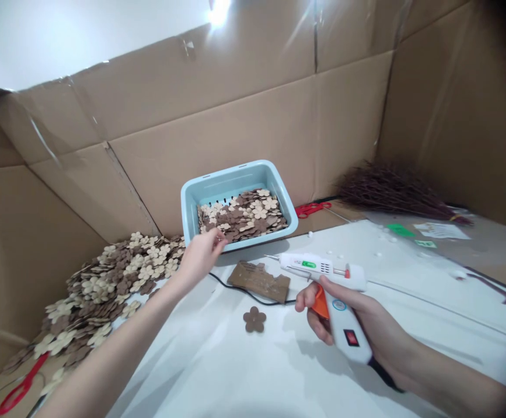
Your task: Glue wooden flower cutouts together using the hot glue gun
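right hand holds glue gun, left hand at basin.

Left forearm: one, bare, entering at 7 to 8 o'clock, long and slanting toward 1 o'clock; left wrist nearly in line with it

Left hand: at 8 o'clock, just off centre, back of hand uppermost; left thumb and forefinger drawn close together, contact of tips unclear; other fingers mostly hidden

Right forearm: one, bare, entering at 4 o'clock, pointing toward 10 o'clock

Right hand: between 4 and 5 o'clock, closed in a grip; right thumb extended toward 10 o'clock, fingers curled
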Motion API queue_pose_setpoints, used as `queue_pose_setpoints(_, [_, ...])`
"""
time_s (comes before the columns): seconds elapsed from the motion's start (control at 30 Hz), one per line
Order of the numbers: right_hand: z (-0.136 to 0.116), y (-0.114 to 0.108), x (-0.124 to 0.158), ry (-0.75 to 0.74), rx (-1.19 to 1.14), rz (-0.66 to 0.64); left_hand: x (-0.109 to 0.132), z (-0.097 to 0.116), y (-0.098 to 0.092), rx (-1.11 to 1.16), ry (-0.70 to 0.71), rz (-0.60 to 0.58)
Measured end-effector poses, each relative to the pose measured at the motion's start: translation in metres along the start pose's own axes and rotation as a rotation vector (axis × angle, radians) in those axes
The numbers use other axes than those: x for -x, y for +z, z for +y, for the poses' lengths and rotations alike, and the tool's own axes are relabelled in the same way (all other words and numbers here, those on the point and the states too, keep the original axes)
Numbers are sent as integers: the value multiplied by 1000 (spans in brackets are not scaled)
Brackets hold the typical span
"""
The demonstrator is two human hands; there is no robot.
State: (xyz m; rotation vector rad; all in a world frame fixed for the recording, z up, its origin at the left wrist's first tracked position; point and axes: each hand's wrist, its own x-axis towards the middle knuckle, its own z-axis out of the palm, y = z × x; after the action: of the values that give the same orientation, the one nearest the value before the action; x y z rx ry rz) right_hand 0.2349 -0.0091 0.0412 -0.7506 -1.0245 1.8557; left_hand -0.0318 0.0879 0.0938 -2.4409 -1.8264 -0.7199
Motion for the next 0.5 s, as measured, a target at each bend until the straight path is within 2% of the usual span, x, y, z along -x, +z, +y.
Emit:
queue_pose_setpoints(0.07, [0, -1, -1, 12, 13, 14, -29, -15, -1, -53, -5, 25])
queue_pose_setpoints(0.17, [0, -2, -2, 26, 20, 37, -61, -36, 8, -67, -20, -60])
queue_pose_setpoints(0.23, [0, -3, -2, 32, 20, 39, -72, -45, 15, -66, -20, -122])
queue_pose_setpoints(0.4, [3, -6, -1, 19, -25, 7, -78, -50, 23, -68, -27, -212])
queue_pose_setpoints(0.5, [3, -7, -2, 24, -22, 1, -75, -48, 21, -48, -50, -207])
